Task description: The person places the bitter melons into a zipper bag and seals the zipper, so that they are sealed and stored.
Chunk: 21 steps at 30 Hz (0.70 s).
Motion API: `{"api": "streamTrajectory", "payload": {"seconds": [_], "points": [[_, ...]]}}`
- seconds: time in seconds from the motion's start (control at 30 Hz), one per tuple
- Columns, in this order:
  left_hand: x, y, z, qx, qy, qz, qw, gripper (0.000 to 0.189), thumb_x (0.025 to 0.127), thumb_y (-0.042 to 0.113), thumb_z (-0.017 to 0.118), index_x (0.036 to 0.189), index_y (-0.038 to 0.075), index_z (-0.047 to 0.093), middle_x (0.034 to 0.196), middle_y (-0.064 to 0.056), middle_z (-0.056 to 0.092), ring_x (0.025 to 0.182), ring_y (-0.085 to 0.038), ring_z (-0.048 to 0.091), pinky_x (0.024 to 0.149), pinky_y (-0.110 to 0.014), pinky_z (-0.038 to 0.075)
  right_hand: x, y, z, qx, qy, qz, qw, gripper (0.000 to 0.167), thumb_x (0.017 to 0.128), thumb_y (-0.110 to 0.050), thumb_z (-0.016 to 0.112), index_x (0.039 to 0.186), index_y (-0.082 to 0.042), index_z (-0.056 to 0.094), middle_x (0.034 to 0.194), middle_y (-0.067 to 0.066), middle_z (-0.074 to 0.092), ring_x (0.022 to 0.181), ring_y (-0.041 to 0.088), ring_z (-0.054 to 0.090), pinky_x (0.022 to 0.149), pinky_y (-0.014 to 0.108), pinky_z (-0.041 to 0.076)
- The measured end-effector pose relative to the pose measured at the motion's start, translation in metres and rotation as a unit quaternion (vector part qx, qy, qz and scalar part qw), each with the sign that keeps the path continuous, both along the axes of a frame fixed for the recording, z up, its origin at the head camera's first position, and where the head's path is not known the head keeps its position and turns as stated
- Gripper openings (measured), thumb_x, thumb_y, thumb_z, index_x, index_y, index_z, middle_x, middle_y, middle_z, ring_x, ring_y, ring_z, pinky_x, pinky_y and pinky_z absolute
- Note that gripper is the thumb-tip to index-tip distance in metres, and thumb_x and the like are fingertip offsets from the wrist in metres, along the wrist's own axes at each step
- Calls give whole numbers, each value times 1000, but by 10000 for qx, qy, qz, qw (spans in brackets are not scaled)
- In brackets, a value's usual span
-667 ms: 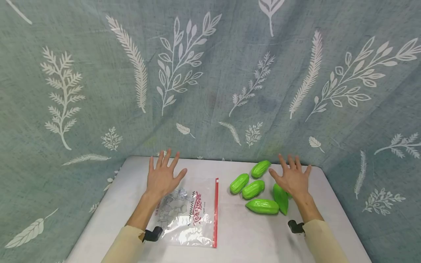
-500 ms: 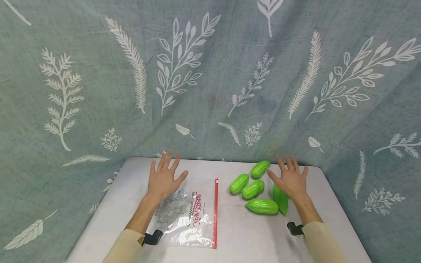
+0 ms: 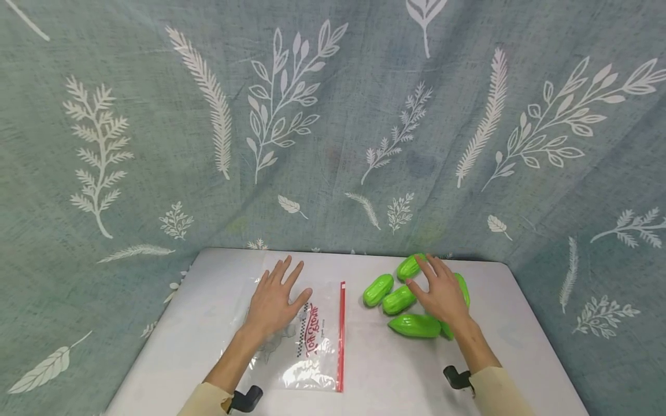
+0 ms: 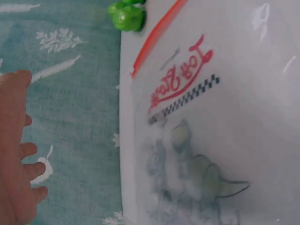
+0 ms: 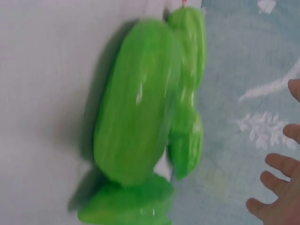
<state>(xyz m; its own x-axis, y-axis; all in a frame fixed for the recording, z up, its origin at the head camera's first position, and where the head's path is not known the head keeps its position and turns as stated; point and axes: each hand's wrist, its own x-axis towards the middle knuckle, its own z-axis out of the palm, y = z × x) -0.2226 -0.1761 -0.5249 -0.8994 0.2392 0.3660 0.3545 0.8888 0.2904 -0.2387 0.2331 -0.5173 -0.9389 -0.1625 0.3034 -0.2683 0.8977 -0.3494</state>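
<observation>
In the head view, a person's left hand hangs over the left part of a clear plastic bag, its fingers extended and spread, holding nothing. The bag lies flat on a white counter, its red strip on the right side. To the right of it sit six glossy green vegetables, grouped close together. The right hand reaches over them, fingers apart and gripping nothing, covering part of several. Beige sleeves cover both forearms, and a blue-green cloth printed with white leaves hangs behind.

In the left wrist view, the loosely extended fingers stand at the left edge, clear of the bag, whose checkered band and faint cartoon drawing show.

In the right wrist view, one large vegetable fills the middle, with others below and beside it; the separated fingers at the right edge touch none of them.
</observation>
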Motion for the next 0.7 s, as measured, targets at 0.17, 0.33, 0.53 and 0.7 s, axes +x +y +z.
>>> {"api": "streamTrajectory", "payload": {"seconds": [0.17,0.33,0.53,0.7], "points": [[12,12,-11,3,-152,-61,9999,71,96,56,57,156,21,40,163,-13,31,150,-37,25,120,-61,19,13,-21,-2,-541,4,365,9979,66,98,-53,58,155,-22,42,156,16,40,141,42,40,105,66,40],[22,20,-21,25,-294,-132,9995,72,94,55,61,155,22,42,162,-12,34,149,-37,30,117,-65,24,27,-44,-9,-901,-40,858,9922,58,99,-47,59,151,-23,47,150,11,49,138,36,46,103,59,46],[30,29,-42,-22,-596,-312,9977,75,91,63,59,153,24,45,161,-11,35,147,-39,33,114,-68,27,41,-67,-23,-1365,-702,1223,9805,56,99,-51,56,151,-33,46,148,4,53,136,27,50,107,53,46],[34,36,-61,-382,-717,-286,9963,84,84,75,58,151,26,48,160,-9,36,148,-44,26,107,-78,24,47,-83,-41,-1588,-1288,1495,9674,57,99,-58,52,150,-34,46,149,-4,52,138,21,48,110,49,44]]}}
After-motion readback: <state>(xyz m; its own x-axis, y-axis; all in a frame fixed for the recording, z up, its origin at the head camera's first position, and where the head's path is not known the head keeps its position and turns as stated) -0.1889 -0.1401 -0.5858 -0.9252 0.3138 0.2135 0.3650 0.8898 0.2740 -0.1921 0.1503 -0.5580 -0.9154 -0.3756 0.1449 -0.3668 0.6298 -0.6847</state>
